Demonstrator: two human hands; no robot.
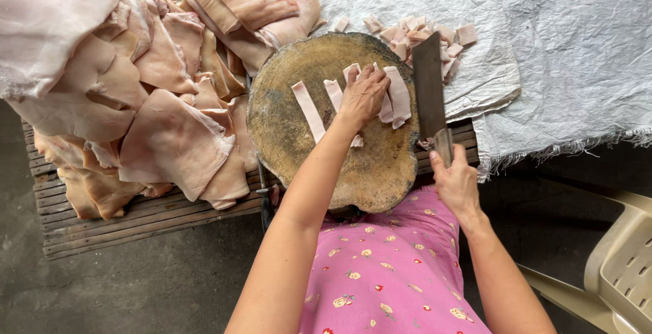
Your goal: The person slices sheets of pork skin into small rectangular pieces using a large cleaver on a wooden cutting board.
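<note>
The right hand (456, 183) grips the cleaver (429, 89) by its handle, mostly hidden in the fist, at the round chopping block's (299, 137) right edge. The left hand (363, 95) presses flat on pale skin strips (397, 96) mid-block, covering their ends. Cut pieces (424, 38) lie beyond the far edge on white sacking (543, 48).

I see the round chopping block (319, 150) sitting on the slatted wooden pallet (102, 229), with the heap of pork skin sheets (156, 89) lying to its left and behind it, and the woven sack sheet (557, 48) spread to its right. On the block lie several cut strips (308, 110), with my left hand (363, 95) resting on the ones at the far right side, and my right hand (456, 183) holds the cleaver (429, 89) upright just right of them. Behind the cleaver, a pile of small cut pieces (424, 40) lies on the sack sheet, and a plastic chair (621, 266) stands at the near right, well apart from the block.
</note>
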